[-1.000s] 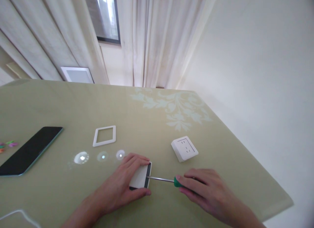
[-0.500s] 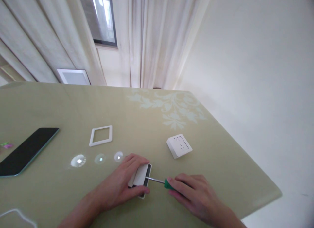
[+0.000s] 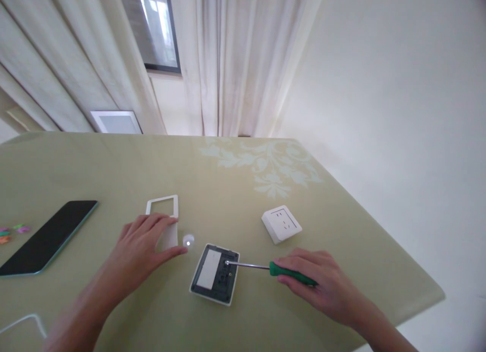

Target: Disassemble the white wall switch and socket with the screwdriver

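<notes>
My right hand (image 3: 317,281) is closed around the green handle of a screwdriver (image 3: 250,265), whose metal tip meets the dark inner face of a wall switch (image 3: 224,286). The switch lies on the table, white-rimmed, with one white rocker panel (image 3: 208,269) covering its left part. Between thumb and fingers, my left hand (image 3: 148,246) pinches a loose white rocker panel (image 3: 169,237), partly hidden by the fingers. Just beyond that hand is a white square frame (image 3: 175,205), its near edge covered.
A white wall socket (image 3: 281,224) sits right of centre. On the left lie a dark tablet-like slab (image 3: 49,238) and small coloured pieces (image 3: 17,229). A white cable (image 3: 30,317) crosses the near left. The table edge (image 3: 364,220) slants along the right.
My left hand has left the switch and moved left with a rocker panel, baring the switch's dark inside. The screwdriver has levelled slightly, and my right hand has shifted a little right.
</notes>
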{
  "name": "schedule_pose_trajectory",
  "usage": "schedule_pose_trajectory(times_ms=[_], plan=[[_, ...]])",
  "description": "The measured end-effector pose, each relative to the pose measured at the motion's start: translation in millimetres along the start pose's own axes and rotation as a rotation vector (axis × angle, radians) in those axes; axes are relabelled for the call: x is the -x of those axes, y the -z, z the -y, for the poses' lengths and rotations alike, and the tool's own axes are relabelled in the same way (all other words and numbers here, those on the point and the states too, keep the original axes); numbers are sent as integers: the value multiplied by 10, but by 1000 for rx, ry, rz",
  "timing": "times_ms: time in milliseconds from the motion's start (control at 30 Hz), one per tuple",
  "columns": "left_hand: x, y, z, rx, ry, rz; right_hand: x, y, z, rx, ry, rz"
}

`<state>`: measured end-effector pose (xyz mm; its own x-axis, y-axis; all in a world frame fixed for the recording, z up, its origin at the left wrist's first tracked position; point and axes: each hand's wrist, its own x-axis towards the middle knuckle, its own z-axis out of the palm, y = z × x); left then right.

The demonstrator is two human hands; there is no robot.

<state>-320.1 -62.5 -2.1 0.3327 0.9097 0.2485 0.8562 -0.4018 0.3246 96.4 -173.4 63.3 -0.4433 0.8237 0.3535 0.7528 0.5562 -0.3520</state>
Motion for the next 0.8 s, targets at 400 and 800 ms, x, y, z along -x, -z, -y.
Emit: schedule_pose_trajectory(times_ms=[400, 800], plan=[[95, -92, -850, 392, -256, 374, -525, 299, 314, 307, 248, 303], [127, -234, -948, 588, -154, 414, -483, 31, -14, -65, 100, 226]])
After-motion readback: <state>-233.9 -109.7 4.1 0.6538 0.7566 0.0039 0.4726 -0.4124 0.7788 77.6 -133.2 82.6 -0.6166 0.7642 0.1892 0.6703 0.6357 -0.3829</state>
